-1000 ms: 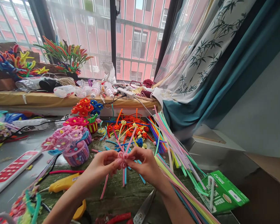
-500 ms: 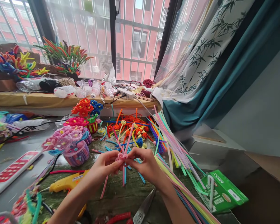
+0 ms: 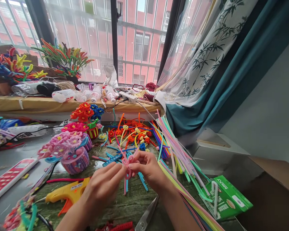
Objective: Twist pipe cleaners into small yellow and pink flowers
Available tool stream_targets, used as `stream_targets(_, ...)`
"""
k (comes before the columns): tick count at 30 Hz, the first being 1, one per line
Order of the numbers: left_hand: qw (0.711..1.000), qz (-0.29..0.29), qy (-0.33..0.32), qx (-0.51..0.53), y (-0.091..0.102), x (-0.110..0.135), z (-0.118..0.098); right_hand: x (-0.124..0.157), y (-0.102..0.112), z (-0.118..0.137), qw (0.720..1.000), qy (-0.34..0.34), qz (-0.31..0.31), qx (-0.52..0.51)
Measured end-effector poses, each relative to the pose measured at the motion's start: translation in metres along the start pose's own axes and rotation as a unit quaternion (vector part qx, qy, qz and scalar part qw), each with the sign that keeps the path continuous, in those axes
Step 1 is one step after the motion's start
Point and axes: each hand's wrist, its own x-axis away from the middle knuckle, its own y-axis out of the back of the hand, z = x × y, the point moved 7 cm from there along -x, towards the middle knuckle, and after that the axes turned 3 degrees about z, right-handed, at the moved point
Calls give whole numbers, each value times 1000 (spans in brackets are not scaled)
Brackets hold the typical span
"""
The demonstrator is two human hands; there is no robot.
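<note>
Pink pipe cleaner (image 3: 128, 173) bent into small flower-like loops sits between my two hands above the middle of the table. My left hand (image 3: 103, 183) is closed on its left side, back of the hand upward and slightly blurred. The thumb and fingers of my right hand (image 3: 146, 166) pinch its right side. Just behind and under my hands lie cut blue pipe cleaners (image 3: 143, 182) and a pink one. A yellow glue gun (image 3: 69, 193) lies left of my left forearm. Scissors (image 3: 146, 216) rest between my forearms, partly cut off by the frame's lower edge.
Pipe-cleaner flowers in a purple striped pot (image 3: 75, 161) stand on the left, near a red-and-white keypad-like object (image 3: 11, 179). Orange and yellow pieces (image 3: 132, 131) lie behind my hands. Long pastel pipe cleaners (image 3: 180, 154) run along the right, beside a green box (image 3: 231, 199).
My left hand has turned so its back faces up. The pink loops show more openly, and the long pink end that stood upright has tipped down. The view has shifted slightly.
</note>
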Motion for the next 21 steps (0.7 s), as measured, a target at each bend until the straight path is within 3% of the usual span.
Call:
stream_targets(3,991,14,-111,-80,-1,13,-9,0,2,-7,999,-29,2,-24)
stream_targets(6,990,2,-97,-100,4,12,-8,2,0,0,1000,0,5,-9)
stream_targets(8,998,-23,-14,-60,9,3,-1,5,-1,10,998,50,-6,33)
stream_targets(11,971,-32,227,61,9,-7,27,10,1,28,972,139,-51,180)
stream_targets(13,915,-14,336,224,-4,-6,39,13,-1,36,935,192,-69,289)
stream_targets(16,794,-3,432,428,-25,2,44,18,-9,39,881,261,-46,391)
stream_targets(19,687,-33,486,539,-36,12,46,21,-18,37,844,307,-1,440)
stream_targets(21,639,-46,507,577,-40,17,46,22,-22,36,831,320,25,454)
